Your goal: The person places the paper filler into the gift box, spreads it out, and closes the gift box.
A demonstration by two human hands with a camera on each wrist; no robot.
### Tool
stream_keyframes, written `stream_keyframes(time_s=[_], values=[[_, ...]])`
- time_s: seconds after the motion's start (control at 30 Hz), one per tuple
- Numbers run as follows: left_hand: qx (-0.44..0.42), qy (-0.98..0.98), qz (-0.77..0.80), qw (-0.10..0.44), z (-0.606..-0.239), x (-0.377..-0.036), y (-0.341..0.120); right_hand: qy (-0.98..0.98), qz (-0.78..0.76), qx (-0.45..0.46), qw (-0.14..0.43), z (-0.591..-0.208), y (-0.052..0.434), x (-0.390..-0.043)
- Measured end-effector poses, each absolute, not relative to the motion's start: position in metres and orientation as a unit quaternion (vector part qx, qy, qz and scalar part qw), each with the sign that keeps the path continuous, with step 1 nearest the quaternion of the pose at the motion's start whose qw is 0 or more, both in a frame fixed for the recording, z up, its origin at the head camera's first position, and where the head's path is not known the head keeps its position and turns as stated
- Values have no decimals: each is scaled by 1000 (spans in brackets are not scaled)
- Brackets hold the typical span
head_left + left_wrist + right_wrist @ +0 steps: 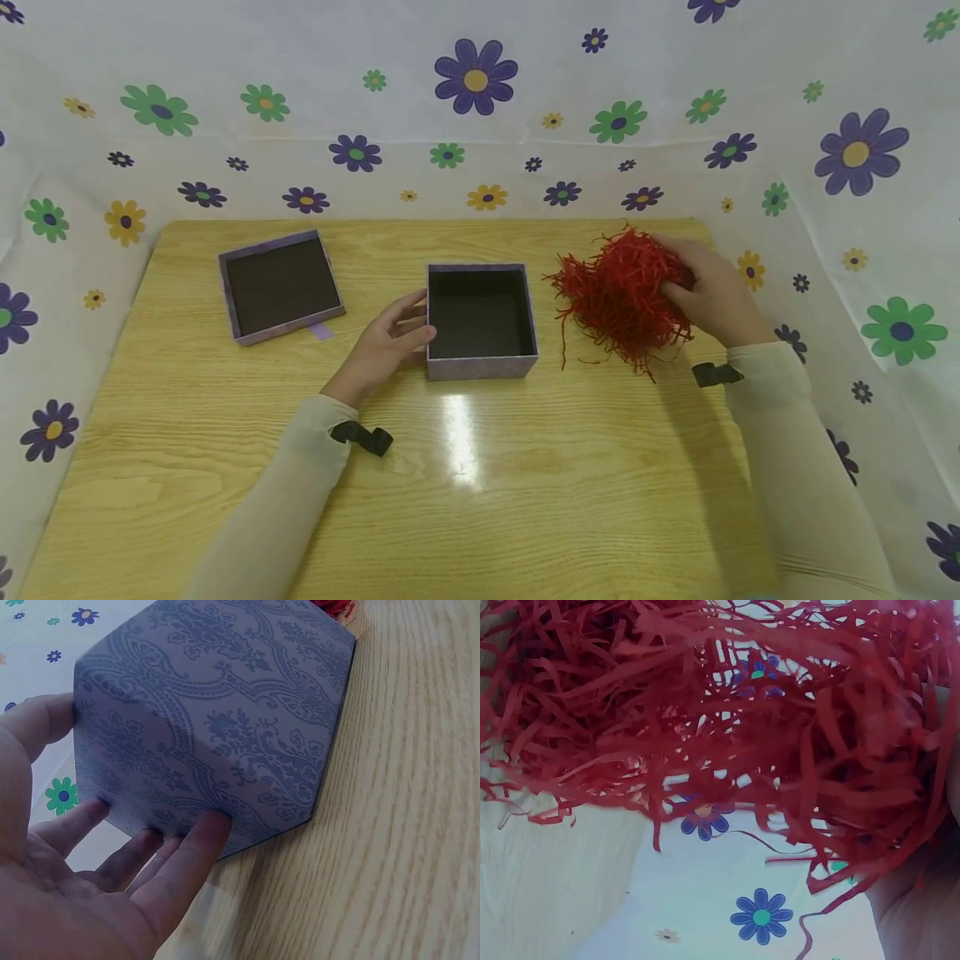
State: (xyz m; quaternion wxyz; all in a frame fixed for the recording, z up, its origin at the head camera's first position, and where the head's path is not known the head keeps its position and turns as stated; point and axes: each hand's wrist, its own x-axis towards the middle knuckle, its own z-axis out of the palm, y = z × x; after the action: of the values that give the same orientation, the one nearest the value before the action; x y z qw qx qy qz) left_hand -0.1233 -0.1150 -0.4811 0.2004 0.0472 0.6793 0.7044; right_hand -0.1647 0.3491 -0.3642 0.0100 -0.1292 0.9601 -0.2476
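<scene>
— Where are your hands?
— My left hand, fingers straight, touches the open purple box mid-bench. My right hand grips the red paper shred, right of it.
— The lid?
— The lid lies far left.

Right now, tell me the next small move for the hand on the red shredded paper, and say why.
Probably carry the clump across to the open box. The right hand grips the red shredded paper, which the right wrist view shows raised off the table. The open box sits empty just beside it, and the left hand rests flat against its side, steadying it.
</scene>
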Motion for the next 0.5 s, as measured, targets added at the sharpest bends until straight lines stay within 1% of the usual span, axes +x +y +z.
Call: stream_keyframes(time_s=[0.17,0.5], values=[[47,677,706,203,-481,-124,-116,958,-233,-167,-16,-361,346,-162],[50,674,708,203,-480,-124,-115,959,-206,-195,-23,-358,340,-162]])
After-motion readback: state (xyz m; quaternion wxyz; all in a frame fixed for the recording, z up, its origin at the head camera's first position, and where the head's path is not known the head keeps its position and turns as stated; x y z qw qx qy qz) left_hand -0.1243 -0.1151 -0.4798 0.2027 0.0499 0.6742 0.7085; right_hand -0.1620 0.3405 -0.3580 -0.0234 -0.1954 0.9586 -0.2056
